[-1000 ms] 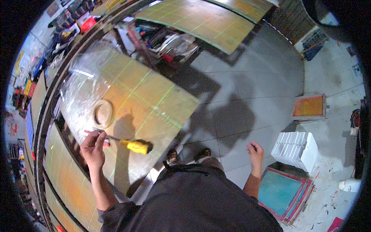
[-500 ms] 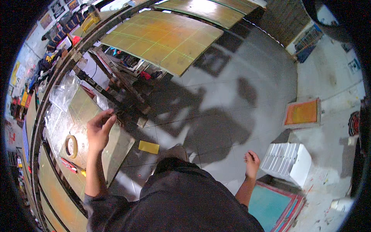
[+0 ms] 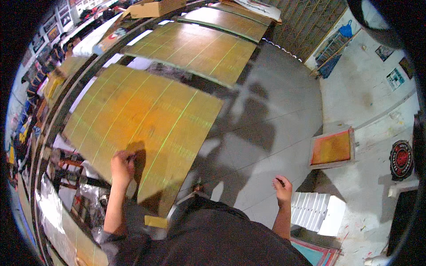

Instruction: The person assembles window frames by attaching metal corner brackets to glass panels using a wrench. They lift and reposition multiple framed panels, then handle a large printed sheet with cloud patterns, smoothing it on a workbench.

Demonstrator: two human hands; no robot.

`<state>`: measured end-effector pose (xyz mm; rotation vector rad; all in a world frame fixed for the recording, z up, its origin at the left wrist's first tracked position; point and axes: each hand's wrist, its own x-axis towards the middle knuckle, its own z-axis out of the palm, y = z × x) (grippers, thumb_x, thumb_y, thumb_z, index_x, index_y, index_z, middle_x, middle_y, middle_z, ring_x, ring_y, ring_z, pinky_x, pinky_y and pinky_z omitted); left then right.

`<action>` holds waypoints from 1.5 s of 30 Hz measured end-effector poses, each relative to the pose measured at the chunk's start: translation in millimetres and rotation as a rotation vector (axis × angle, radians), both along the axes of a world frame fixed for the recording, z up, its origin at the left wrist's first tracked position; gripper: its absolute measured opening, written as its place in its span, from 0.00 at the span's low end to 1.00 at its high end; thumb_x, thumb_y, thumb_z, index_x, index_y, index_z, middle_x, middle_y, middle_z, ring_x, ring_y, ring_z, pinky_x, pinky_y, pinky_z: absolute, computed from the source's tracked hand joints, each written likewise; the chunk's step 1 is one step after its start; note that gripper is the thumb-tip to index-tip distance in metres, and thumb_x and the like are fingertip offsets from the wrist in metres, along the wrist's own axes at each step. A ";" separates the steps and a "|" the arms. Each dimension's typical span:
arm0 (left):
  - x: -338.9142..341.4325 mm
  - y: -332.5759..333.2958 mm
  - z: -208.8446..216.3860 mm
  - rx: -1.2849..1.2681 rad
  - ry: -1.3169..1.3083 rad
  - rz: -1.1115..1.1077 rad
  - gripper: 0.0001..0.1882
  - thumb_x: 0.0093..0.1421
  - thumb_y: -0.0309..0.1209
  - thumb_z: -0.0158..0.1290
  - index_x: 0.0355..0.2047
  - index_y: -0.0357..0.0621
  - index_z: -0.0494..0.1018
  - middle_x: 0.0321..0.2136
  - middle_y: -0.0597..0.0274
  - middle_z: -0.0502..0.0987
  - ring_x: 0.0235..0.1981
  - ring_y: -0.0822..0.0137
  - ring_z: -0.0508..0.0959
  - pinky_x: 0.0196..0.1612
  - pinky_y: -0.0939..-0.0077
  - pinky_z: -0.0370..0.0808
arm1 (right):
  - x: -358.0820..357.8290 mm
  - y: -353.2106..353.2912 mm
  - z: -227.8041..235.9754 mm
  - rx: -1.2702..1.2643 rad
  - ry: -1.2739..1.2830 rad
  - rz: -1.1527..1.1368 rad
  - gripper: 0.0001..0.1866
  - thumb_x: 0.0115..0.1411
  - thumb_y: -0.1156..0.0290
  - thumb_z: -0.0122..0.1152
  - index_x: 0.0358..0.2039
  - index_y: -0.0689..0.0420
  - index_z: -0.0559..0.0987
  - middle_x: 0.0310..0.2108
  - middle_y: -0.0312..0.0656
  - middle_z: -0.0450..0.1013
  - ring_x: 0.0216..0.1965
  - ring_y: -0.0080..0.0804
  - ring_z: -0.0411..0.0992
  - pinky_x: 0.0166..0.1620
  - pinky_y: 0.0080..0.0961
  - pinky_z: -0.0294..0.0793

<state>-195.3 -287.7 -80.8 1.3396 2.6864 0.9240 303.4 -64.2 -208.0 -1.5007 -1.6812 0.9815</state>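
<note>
Above the near corner of a yellow-brown board (image 3: pixel 146 115) with bright green lines is my left hand (image 3: pixel 122 167). Its fingers are curled in toward the thumb, and whatever they may hold is hidden. My right hand (image 3: pixel 284 191) hangs over the grey floor, close to a white slatted box (image 3: pixel 313 212). Its fingers are loosely bent and apart, with a dark gap between them and no thing that I can make out. A flat yellow piece (image 3: pixel 156 221) lies low beside my dark top.
More lined boards (image 3: pixel 195 46) continue along the dark metal rack (image 3: pixel 62 113). Clear plastic sheeting (image 3: pixel 91 206) lies at the lower left. An orange framed screen (image 3: pixel 332 148) leans on the right wall, and a teal, red-edged frame (image 3: pixel 317 253) is at the lower right.
The view has shifted forward along the rack, bringing the lined board under my left hand. The tape roll and red-handled tool have left the view. My left fingers have curled in more.
</note>
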 end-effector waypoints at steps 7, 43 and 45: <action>11.2 80.4 6.4 -0.012 -0.077 -0.012 0.10 0.40 0.17 0.48 0.25 0.38 0.73 0.24 0.50 0.72 0.30 0.52 0.71 0.33 0.65 0.69 | -47.9 117.6 1.2 -0.030 0.009 0.095 0.11 0.50 0.75 0.56 0.34 0.63 0.74 0.25 0.38 0.71 0.25 0.23 0.69 0.28 0.18 0.67; 148.9 179.1 -43.2 0.271 0.301 1.363 0.05 0.52 0.21 0.51 0.30 0.34 0.72 0.27 0.58 0.74 0.28 0.68 0.73 0.33 0.78 0.70 | -651.2 390.4 128.8 0.692 -0.139 1.493 0.11 0.52 0.72 0.52 0.37 0.60 0.75 0.34 0.46 0.72 0.35 0.40 0.70 0.39 0.30 0.69; 149.3 185.0 -41.9 0.264 0.334 1.395 0.04 0.52 0.21 0.50 0.30 0.34 0.72 0.27 0.57 0.74 0.28 0.68 0.73 0.32 0.78 0.70 | -667.3 382.6 122.0 0.825 -0.165 1.542 0.11 0.51 0.71 0.52 0.34 0.61 0.75 0.33 0.50 0.70 0.36 0.47 0.69 0.41 0.38 0.68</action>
